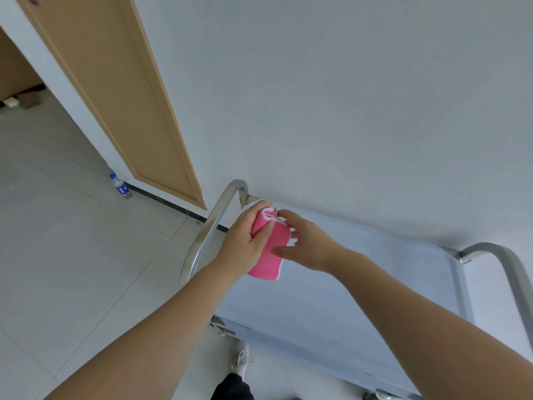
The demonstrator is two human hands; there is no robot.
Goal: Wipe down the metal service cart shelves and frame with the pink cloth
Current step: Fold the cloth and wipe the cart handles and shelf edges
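Forearms reaching in from bottom edge, both over top shelf [360, 284] of cart. Left hand [245, 243] clenched around pink cloth [269, 252], gripping upper folded end; lower end hanging free above shelf, not yet pressed to metal. Right hand [305, 243] released, fingers spread, tips touching cloth's edge (probably refolding into a pad before wiping). Curved frame rail [207, 226] just left of hands. Water bottle [119, 185] on floor by door [115, 96], well apart.
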